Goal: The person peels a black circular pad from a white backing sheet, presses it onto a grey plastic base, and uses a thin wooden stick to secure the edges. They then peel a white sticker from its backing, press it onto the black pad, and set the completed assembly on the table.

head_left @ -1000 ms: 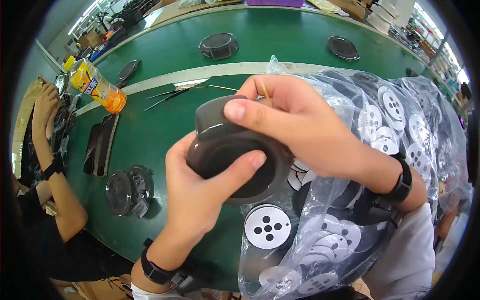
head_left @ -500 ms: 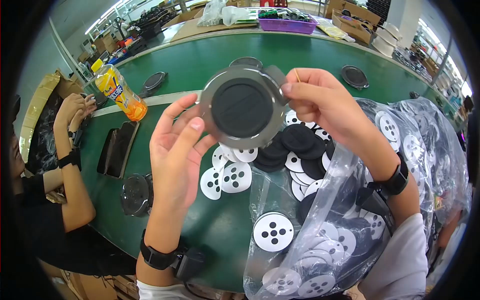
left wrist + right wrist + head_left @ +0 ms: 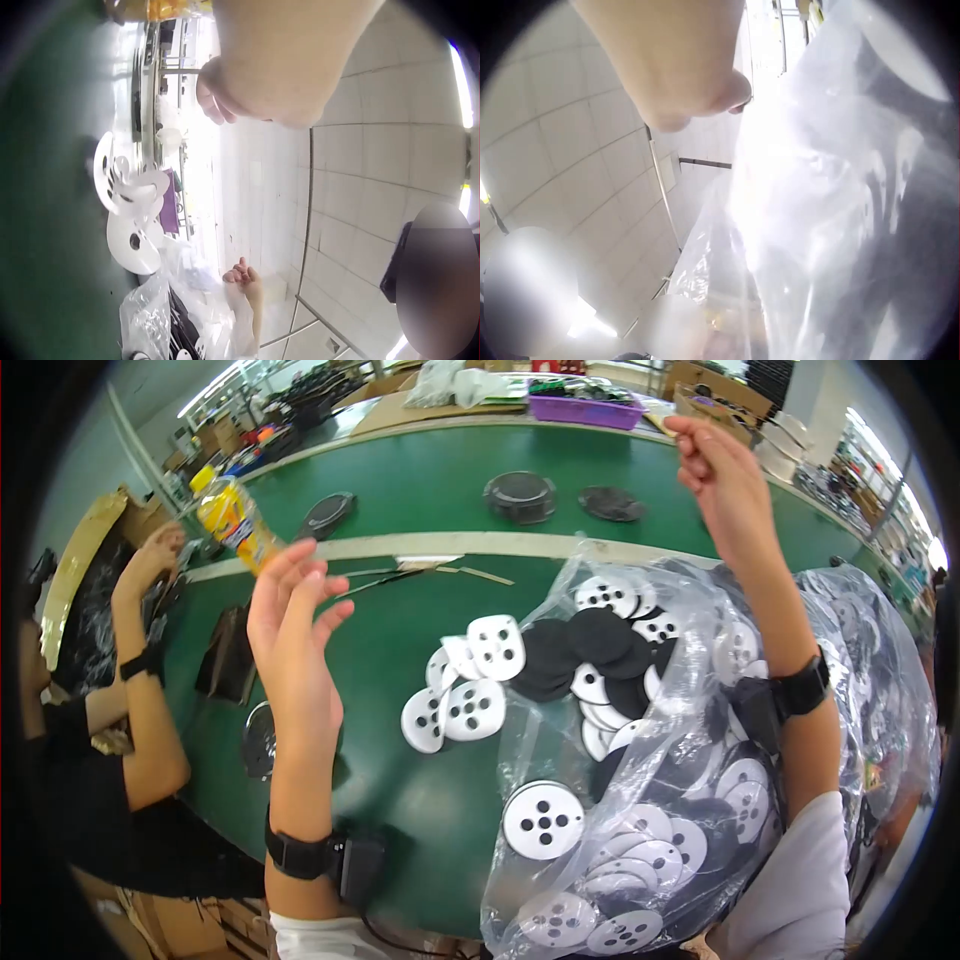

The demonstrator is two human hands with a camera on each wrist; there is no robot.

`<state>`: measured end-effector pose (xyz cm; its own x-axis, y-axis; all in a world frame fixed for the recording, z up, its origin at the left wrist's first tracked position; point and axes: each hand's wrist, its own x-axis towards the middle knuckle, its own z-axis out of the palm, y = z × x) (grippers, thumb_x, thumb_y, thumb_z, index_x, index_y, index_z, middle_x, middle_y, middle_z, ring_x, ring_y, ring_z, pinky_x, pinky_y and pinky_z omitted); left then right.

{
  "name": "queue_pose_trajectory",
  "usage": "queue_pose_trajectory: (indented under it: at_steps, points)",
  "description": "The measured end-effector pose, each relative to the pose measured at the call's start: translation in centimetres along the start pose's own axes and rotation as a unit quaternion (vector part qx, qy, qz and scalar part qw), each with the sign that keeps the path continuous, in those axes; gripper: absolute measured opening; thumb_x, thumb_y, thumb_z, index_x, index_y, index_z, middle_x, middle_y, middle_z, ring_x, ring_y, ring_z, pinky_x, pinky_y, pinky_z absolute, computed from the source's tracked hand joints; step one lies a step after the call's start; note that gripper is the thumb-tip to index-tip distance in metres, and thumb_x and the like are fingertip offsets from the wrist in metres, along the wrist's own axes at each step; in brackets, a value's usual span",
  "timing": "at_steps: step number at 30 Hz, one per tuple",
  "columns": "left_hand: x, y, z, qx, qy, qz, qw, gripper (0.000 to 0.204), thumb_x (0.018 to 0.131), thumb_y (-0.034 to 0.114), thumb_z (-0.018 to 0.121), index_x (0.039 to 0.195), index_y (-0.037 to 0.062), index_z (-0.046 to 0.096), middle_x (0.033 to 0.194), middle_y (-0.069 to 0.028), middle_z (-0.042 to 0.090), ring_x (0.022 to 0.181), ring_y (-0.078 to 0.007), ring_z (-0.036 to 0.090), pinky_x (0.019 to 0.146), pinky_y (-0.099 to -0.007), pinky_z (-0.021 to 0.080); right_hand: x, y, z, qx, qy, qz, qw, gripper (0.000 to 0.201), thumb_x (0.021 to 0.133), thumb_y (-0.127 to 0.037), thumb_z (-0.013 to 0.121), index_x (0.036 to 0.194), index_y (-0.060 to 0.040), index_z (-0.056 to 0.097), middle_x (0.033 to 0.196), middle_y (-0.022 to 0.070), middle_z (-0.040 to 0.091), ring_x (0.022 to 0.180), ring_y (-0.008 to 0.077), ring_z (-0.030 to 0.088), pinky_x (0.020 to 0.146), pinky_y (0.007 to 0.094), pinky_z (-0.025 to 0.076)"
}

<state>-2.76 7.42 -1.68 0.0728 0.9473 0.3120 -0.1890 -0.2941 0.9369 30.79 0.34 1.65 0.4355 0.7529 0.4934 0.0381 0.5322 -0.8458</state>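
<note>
My left hand (image 3: 292, 635) hangs in the air at the left, fingers loosely spread around nothing, overlapping the lower part of the juice bottle (image 3: 232, 520). Raised at the upper right, my right hand (image 3: 722, 480) has curled fingers, thumb and index pinched together on a thin wooden stick, largely hidden by the fingertips. Beyond the pale divider, a dark round housing (image 3: 612, 503) lies on the green surface, beside another dark round housing (image 3: 520, 497). Below my hands are loose white discs with holes (image 3: 475, 710) and black foam discs (image 3: 600, 635).
A clear plastic bag (image 3: 640, 780) of discs covers the right side of the green table (image 3: 420, 830). Tweezers (image 3: 385, 580) lie near the divider (image 3: 440, 547). A purple basket (image 3: 585, 410) stands at the back. Another person's arm (image 3: 150, 760) reaches in at the left.
The dark round housing has left my hands and now lies on the far green surface. My left hand has drawn back left; my right hand has moved up and right.
</note>
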Motion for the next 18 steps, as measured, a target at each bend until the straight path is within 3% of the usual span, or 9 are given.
queue_pose_trajectory:
  at_steps: [2, 4, 5, 6, 7, 8, 10, 14, 18]
  points:
    - [0.9, 1.1, -1.2, 0.115, -0.038, 0.07, 0.99, 0.028, 0.086, 0.015, 0.051, 0.112, 0.0024, 0.052, 0.102, -0.0058, 0.054, 0.087, -0.0122, 0.054, 0.074, -0.0272, 0.044, -0.4, -0.9, 1.6, -0.092, -0.094, -0.07, 0.989, 0.027, 0.092, -0.016, 0.043, 0.101, 0.0045, 0.058, 0.073, -0.004, 0.045, 0.06, 0.0015, 0.032, 0.055, 0.0156, 0.029]
    - [1.6, 2.5, -3.4, 0.21, -0.06, 0.09, 0.972, 0.029, 0.082, 0.016, 0.057, 0.107, 0.0024, 0.055, 0.096, -0.0074, 0.056, 0.08, -0.0121, 0.054, 0.069, -0.0265, 0.044, -1.6, -2.5, 3.4, -0.13, -0.165, -0.049, 0.977, 0.026, 0.091, -0.015, 0.042, 0.1, 0.0038, 0.058, 0.073, -0.0032, 0.046, 0.062, 0.0017, 0.034, 0.056, 0.0157, 0.029]
    - [1.8, 3.1, -4.8, 0.401, -0.08, 0.081, 0.909, 0.033, 0.078, 0.019, 0.061, 0.105, 0.001, 0.055, 0.09, -0.0082, 0.057, 0.078, -0.0139, 0.056, 0.068, -0.0267, 0.045, -2.4, -3.0, 4.0, -0.187, -0.217, -0.034, 0.957, 0.025, 0.091, -0.013, 0.041, 0.098, 0.0031, 0.059, 0.072, -0.0025, 0.047, 0.063, 0.0019, 0.036, 0.057, 0.0159, 0.03]
    - [2.1, 3.5, -6.1, 0.573, -0.1, 0.065, 0.811, 0.037, 0.074, 0.022, 0.066, 0.102, -0.0004, 0.056, 0.084, -0.0091, 0.058, 0.076, -0.0156, 0.058, 0.066, -0.0269, 0.046, -3.1, -3.2, 4.7, -0.179, -0.223, -0.035, 0.958, 0.025, 0.091, -0.013, 0.041, 0.098, 0.0031, 0.059, 0.072, -0.0025, 0.047, 0.063, 0.0019, 0.036, 0.057, 0.0159, 0.03]
    - [2.3, 3.6, -7.6, 0.631, -0.098, 0.028, 0.769, 0.049, 0.059, 0.023, 0.078, 0.096, -0.0009, 0.057, 0.081, -0.0131, 0.06, 0.072, -0.0187, 0.059, 0.064, -0.0299, 0.046, -3.9, -3.3, 5.6, -0.214, -0.263, -0.036, 0.94, 0.024, 0.09, -0.011, 0.041, 0.098, 0.0031, 0.059, 0.071, -0.0022, 0.048, 0.064, 0.0028, 0.038, 0.057, 0.0169, 0.031]
    - [2.7, 3.3, -9.1, 0.634, -0.094, 0.026, 0.767, 0.049, 0.059, 0.023, 0.078, 0.096, -0.0009, 0.057, 0.081, -0.0131, 0.06, 0.072, -0.0187, 0.059, 0.064, -0.0299, 0.046, -4.6, -3.4, 6.3, -0.248, -0.301, -0.037, 0.92, 0.024, 0.089, -0.01, 0.04, 0.097, 0.0031, 0.058, 0.071, -0.002, 0.049, 0.065, 0.0037, 0.041, 0.057, 0.0179, 0.032]
    - [3.8, 2.6, -11.6, 0.665, -0.193, -0.194, 0.695, 0.055, 0.047, 0.026, 0.084, 0.091, 0.0044, 0.059, 0.075, -0.0053, 0.055, 0.065, -0.0148, 0.054, 0.057, -0.0264, 0.044, -4.9, -3.3, 6.9, -0.251, -0.313, -0.043, 0.915, 0.022, 0.088, -0.008, 0.04, 0.093, 0.003, 0.058, 0.07, -0.0004, 0.051, 0.064, 0.0072, 0.045, 0.057, 0.0217, 0.035]
    - [4.6, 1.8, -13.0, 0.66, -0.222, -0.245, 0.675, 0.052, 0.043, 0.024, 0.087, 0.082, 0.0041, 0.059, 0.073, -0.0036, 0.054, 0.06, -0.014, 0.053, 0.051, -0.0289, 0.042, -3.9, -3.5, 5.7, -0.385, -0.323, -0.05, 0.863, 0.022, 0.087, -0.009, 0.039, 0.087, 0.0022, 0.059, 0.065, 0.0038, 0.053, 0.062, 0.0109, 0.047, 0.059, 0.0254, 0.039]
    - [5.4, 1.8, -14.9, 0.645, -0.196, -0.2, 0.711, 0.03, 0.052, 0.012, 0.081, 0.068, 0.0014, 0.059, 0.063, -0.0033, 0.056, 0.057, -0.0117, 0.054, 0.049, -0.0255, 0.041, -2.1, -2.7, 3.2, -0.321, -0.218, -0.104, 0.916, 0.023, 0.088, -0.011, 0.04, 0.089, 0.001, 0.06, 0.065, 0.0001, 0.051, 0.058, 0.0089, 0.045, 0.054, 0.0247, 0.037]
